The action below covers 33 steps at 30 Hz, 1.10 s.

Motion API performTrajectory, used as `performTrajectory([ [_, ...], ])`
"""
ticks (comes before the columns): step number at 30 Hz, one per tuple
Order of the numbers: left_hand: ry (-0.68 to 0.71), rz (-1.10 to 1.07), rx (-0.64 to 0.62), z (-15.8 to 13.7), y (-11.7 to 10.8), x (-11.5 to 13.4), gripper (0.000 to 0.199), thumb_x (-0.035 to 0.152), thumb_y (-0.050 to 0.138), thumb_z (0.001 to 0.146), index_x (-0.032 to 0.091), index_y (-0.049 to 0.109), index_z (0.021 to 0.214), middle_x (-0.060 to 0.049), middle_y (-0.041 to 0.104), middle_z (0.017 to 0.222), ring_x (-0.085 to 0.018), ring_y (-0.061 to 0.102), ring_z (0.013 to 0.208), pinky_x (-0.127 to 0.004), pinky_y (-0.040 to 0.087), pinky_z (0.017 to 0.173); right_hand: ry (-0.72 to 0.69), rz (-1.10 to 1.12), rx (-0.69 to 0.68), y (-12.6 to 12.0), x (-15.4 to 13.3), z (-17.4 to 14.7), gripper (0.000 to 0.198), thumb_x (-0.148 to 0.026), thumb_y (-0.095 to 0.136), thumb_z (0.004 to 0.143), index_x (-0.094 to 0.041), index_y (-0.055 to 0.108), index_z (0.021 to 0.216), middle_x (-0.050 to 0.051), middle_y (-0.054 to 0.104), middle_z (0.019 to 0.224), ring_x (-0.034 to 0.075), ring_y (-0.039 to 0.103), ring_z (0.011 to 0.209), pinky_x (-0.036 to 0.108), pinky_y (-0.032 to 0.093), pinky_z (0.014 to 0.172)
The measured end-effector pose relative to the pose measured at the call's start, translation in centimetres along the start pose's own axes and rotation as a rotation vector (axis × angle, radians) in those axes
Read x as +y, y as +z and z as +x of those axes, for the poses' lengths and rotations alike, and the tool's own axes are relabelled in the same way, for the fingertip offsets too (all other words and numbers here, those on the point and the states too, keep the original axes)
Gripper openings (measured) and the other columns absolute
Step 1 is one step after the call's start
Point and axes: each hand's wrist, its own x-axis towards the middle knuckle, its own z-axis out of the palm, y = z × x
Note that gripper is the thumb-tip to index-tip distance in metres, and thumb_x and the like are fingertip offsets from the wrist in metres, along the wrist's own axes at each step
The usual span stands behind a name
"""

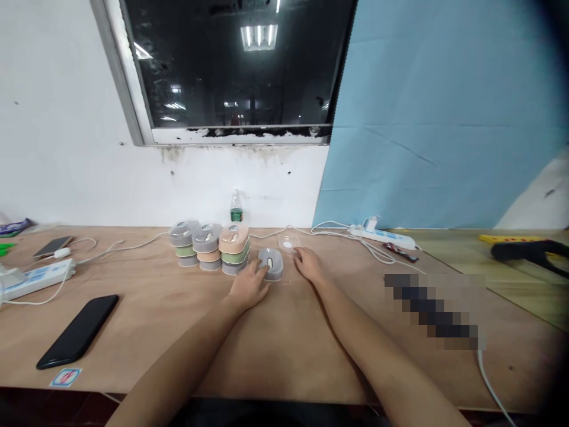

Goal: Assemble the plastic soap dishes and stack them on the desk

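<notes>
A grey plastic box (274, 270) with rounded ends and a small pale slot in its lid sits on the table. My left hand (248, 287) rests at its left side, fingers apart and fingertips against the lid edge. A clear round lid (287, 242) with a white centre lies behind and to the right of the box. Bent fingers of my right hand (310, 264) are at the lid's near right edge, seemingly pinching it. Left of the box stand stacks of similar boxes (208, 240) in grey, green and peach.
A bottle (236, 207) stands by the wall behind the stacks. Power strips (42, 277) with white cables lie left and back right. A black phone (79, 332) is front left. A blurred dark object (433, 311) lies on the right, a yellow-black tool (524, 252) beyond it.
</notes>
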Motion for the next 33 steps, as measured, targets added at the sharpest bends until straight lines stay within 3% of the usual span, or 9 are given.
performTrajectory([
  [3, -0.011, -0.001, -0.057, 0.9, 1.0, 0.8, 0.049, 0.04, 0.057, 0.084, 0.022, 0.05, 0.13, -0.015, 0.043, 0.139, -0.031, 0.053, 0.114, -0.045, 0.047, 0.095, 0.004, -0.008, -0.011, 0.3, 0.1, -0.1, 0.041, -0.016, 0.05, 0.083, -0.019, 0.06, 0.123, 0.012, 0.065, 0.121, 0.026, 0.06, 0.109, 0.039, 0.043, 0.096],
  [11, -0.004, -0.118, -0.072, 0.6, 0.5, 0.2, 0.025, 0.03, 0.057, 0.087, 0.022, 0.06, 0.111, -0.008, 0.061, 0.115, -0.022, 0.059, 0.105, -0.035, 0.048, 0.092, -0.015, 0.11, -0.023, -0.5, -1.4, -1.3, 0.034, -0.023, 0.052, 0.086, -0.019, 0.063, 0.117, 0.011, 0.067, 0.116, 0.025, 0.061, 0.11, 0.041, 0.044, 0.097],
  [18, -0.018, -0.24, 0.134, 0.0, -0.3, -0.4, 0.021, 0.033, 0.053, 0.092, 0.021, 0.06, 0.108, -0.007, 0.062, 0.116, -0.02, 0.06, 0.106, -0.033, 0.05, 0.091, -0.076, 0.37, -0.074, -0.9, -5.3, -2.6, 0.033, -0.019, 0.047, 0.087, -0.02, 0.063, 0.115, 0.008, 0.069, 0.112, 0.021, 0.064, 0.102, 0.038, 0.048, 0.091],
  [24, -0.012, -0.268, 0.246, -0.1, -0.6, -0.6, 0.025, 0.036, 0.05, 0.094, 0.019, 0.058, 0.111, -0.008, 0.064, 0.116, -0.019, 0.06, 0.107, -0.034, 0.051, 0.091, -0.222, 0.258, -0.056, -2.7, -7.8, -3.1, 0.024, -0.027, 0.058, 0.083, -0.016, 0.067, 0.102, 0.01, 0.069, 0.103, 0.024, 0.061, 0.099, 0.038, 0.047, 0.088],
  [29, -0.011, -0.297, 0.298, -0.3, -1.4, -0.6, 0.028, 0.037, 0.047, 0.095, 0.02, 0.056, 0.115, -0.009, 0.064, 0.112, -0.018, 0.06, 0.105, -0.033, 0.051, 0.09, -0.474, 0.167, -0.205, -3.9, -9.0, -3.7, 0.033, -0.043, 0.071, 0.073, -0.02, 0.07, 0.097, 0.009, 0.069, 0.103, 0.026, 0.061, 0.1, 0.038, 0.045, 0.091],
  [33, 0.0, -0.297, 0.321, -0.5, -1.8, -0.7, 0.028, 0.037, 0.046, 0.096, 0.02, 0.055, 0.116, -0.008, 0.065, 0.108, -0.017, 0.062, 0.094, -0.032, 0.052, 0.083, -0.462, 0.129, -0.236, -4.5, -7.6, -3.9, 0.031, -0.045, 0.073, 0.071, -0.02, 0.072, 0.09, 0.009, 0.07, 0.1, 0.026, 0.062, 0.097, 0.039, 0.045, 0.091],
])
